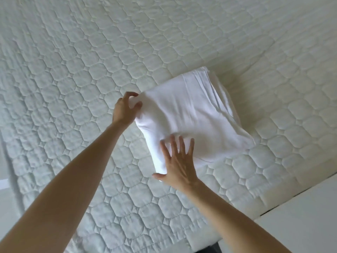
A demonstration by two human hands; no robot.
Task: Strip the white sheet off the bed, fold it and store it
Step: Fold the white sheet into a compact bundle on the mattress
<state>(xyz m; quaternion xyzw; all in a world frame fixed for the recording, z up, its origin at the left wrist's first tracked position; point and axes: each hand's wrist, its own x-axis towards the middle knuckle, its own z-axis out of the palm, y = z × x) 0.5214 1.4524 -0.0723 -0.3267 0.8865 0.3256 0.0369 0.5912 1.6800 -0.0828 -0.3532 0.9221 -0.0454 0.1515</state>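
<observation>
The white sheet (193, 114) lies folded into a thick, roughly square bundle on the bare quilted mattress (91, 66). Several layered edges show along its far right side. My left hand (125, 109) pinches the bundle's left corner between thumb and fingers. My right hand (177, 163) lies flat on the near edge of the sheet, fingers spread, thumb at the near left corner. Both forearms reach in from the lower left and lower right.
The quilted mattress fills most of the view. A white flat surface (300, 212) borders the bed at the lower right, with a dark gap along the mattress edge. A pale floor strip (5, 189) shows at the left.
</observation>
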